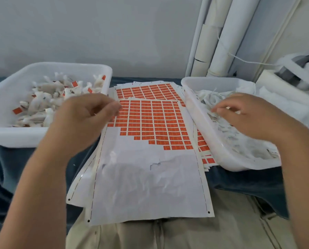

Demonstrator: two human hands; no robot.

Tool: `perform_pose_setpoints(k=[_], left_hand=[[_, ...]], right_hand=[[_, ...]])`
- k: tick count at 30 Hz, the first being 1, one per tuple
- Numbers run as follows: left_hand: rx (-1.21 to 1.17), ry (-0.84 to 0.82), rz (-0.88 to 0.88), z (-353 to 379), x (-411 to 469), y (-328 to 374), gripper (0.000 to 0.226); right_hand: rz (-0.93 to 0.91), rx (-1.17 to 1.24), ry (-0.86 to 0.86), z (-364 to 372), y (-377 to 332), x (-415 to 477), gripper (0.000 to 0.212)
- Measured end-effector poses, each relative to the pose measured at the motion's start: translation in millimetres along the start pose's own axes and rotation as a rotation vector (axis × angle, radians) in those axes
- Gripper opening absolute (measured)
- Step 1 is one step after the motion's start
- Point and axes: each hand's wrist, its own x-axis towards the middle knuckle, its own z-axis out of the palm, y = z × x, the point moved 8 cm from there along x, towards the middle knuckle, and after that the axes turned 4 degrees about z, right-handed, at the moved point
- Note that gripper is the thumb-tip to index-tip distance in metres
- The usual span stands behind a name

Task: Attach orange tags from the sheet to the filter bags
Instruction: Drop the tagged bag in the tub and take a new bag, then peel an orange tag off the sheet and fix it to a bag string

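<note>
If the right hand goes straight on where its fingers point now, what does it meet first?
Probably the loose bags in the right tray; the right hand points left into that pile. Depth is unclear; it may already touch.

Dark blue cloth [240, 180] over the tabletop, white plastic tub at left [15, 137], another at right [213, 141], tall white rolls [227, 42] against pale grey wall [96, 24], khaki trousers [186, 234] below.
</note>
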Motion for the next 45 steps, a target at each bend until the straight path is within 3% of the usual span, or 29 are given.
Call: perform_pose_setpoints(k=[4,7,10,16,21,25,28,31,36,40,45], left_hand=[[-0.134,-0.12,-0.01,44,-23,15,0.032],[-0.237,-0.191,-0.037,72,-43,11,0.028],[-0.273,-0.284,-0.088,95,-60,1,0.023],[-0.258,-0.263,-0.188,112,-61,-10,0.018],[-0.314,-0.238,-0.188,120,-68,0,0.025],[-0.362,-0.139,-0.188,120,-70,8,0.034],[-0.485,-0.067,-0.21,118,-69,9,0.054],[-0.6,-0.083,-0.239,120,-70,7,0.043],[-0.524,-0.032,-0.282,117,-72,-4,0.022],[-0.472,-0.024,-0.254,120,-74,-2,0.01],[-0.517,-0.184,-0.282,128,-76,-5,0.01]], right_hand=[[-0.017,-0.449,-0.246,39,29,55,0.035],[-0.087,-0.562,-0.37,75,34,68,0.04],[-0.086,-0.384,-0.368,76,37,69,0.025],[0.117,0.014,0.117,6,51,53,0.018],[-0.011,0.382,0.326,-20,8,9,0.014],[-0.099,0.611,0.239,-3,-40,-21,0.027],[-0.134,0.854,0.027,38,-71,-38,0.038],[-0.123,0.95,-0.108,81,-87,-52,0.04],[-0.006,0.928,0.036,101,-81,-62,0.013],[-0.027,0.834,0.172,93,-78,-66,0.032],[-0.007,0.863,0.206,89,-70,-70,0.021]])
